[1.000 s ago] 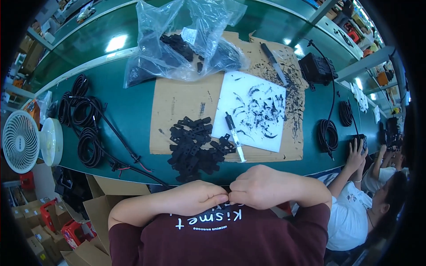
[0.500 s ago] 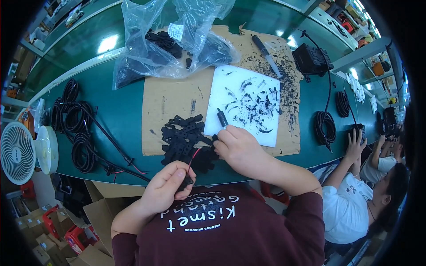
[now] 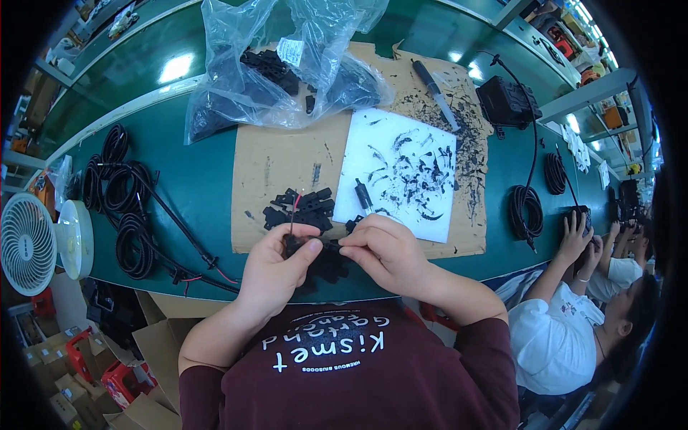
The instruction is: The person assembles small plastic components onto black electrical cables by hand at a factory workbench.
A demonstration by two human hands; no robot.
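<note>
Centre of frame: a dark wired part [image 3: 292,246], which your left hand's [image 3: 276,271] fingers gripped, seemingly for steadiness, while your right hand [image 3: 387,251] pinched something indistinct, near black pieces [image 3: 309,211] probably heaped for reach.

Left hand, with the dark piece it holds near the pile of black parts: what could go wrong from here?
The small dark piece in the left hand might slip and get lost among the black parts. The thin red wire standing up there could snag. The right hand, near the smeared white sheet, might pick up black residue.
</note>
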